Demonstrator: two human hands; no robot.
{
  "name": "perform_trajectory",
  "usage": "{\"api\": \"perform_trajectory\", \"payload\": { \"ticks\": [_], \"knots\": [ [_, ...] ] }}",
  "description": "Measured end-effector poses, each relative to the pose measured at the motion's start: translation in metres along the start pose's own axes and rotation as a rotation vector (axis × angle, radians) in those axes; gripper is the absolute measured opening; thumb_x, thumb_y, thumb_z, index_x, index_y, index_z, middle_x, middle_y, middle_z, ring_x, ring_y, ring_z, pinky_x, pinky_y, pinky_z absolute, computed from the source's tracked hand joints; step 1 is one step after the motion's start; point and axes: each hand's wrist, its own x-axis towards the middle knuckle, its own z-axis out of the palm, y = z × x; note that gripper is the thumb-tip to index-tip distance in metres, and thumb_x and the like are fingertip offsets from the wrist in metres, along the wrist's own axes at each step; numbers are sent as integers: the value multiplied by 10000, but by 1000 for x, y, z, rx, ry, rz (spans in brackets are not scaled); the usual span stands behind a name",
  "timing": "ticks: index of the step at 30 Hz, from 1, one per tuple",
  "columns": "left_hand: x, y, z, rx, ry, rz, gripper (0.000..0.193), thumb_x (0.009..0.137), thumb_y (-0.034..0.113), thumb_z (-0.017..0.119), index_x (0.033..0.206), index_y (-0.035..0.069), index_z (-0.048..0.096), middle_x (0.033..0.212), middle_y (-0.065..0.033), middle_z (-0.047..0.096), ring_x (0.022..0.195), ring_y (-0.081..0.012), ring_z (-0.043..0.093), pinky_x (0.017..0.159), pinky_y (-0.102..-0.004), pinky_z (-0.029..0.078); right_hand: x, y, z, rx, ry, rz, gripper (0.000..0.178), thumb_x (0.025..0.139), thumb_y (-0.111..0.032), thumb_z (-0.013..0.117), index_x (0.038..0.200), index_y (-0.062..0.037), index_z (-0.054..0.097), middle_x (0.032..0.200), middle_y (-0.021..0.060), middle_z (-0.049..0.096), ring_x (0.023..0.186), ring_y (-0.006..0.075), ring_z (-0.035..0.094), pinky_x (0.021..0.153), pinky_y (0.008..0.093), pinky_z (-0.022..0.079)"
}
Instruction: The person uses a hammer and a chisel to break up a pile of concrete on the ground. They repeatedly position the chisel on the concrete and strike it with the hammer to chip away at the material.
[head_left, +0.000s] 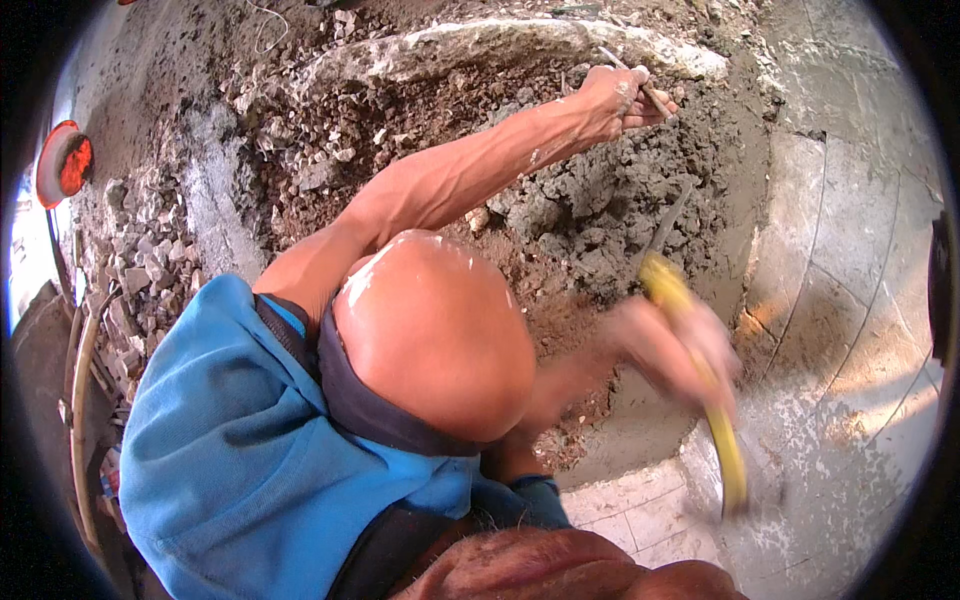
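My left hand point(628, 103) reaches out over the far rubble, its fingers closed round a thin grey rod point(655, 100). The rod's far end lies by a long whitish concrete edge point(430, 52); whether it touches I cannot tell. Nearer and to the right, my right hand point(680, 355) is wrapped round a long yellow-handled tool point(728, 455). Hand and handle are smeared by motion. A narrow grey metal piece point(668, 220) points away from the handle's far end, over wet grey mortar point(590, 200). The tool's exact kind is unclear.
My bent knee point(435, 330) fills the middle. Loose stones point(155, 255) lie to the left, with an orange round container point(65, 165) beyond them. Long pale rods point(82, 400) run along the left side. Grey floor tiles point(830, 240) stretch along the right.
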Motion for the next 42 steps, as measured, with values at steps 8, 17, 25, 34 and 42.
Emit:
{"api": "perform_trajectory", "payload": {
  "ticks": [8, 17, 25, 34, 42],
  "knots": [
    [-1, -1, -12, 48, -6, 7, 220, 1015, 121, 428, 1004, -75, 529, 875, -218, 660, 800, -265, 713, 673, -305, 651, -72, 50, -17, -25, -407, 579, 325, 1013, -321, 427, 987, -5, 496, 752, 56, 531, 548, 110, 498, 448, 239, 477],
    [4, -8, -3, 26, 4, 38, 230, 1014, 101, 397, 999, -97, 512, 807, -210, 637, 698, -290, 699, 645, -372, 655, -49, 7, 1, 16, 6, 225, 347, 1013, -385, 426, 857, -77, 454, 655, 7, 462, 536, 137, 444, 460, 278, 413],
    [-7, 8, -13, 108, 37, 47, 257, 1039, 163, 388, 980, -37, 539, 876, -192, 656, 799, -267, 704, 756, -343, 644, -12, 11, -13, 128, -123, 566, 344, 1007, -396, 401, 948, -62, 458, 672, 19, 466, 422, 53, 376, 341, 204, 356],
    [14, -3, -24, 274, -66, 69, 227, 1029, 176, 419, 987, -17, 530, 821, -140, 665, 860, -264, 705, 714, -321, 636, -101, 26, 2, -172, -287, 384, 485, 1002, -500, 392, 872, -53, 526, 680, 30, 501, 467, 64, 398, 433, 246, 389],
    [11, 13, -31, 87, -65, 40, 221, 1031, 159, 419, 995, -30, 527, 862, -180, 648, 873, -280, 701, 744, -314, 651, -1, 6, -10, 304, -120, 552, 418, 1009, -469, 352, 779, -125, 411, 624, -16, 380, 426, 48, 341, 331, 193, 302]
  ]
}}
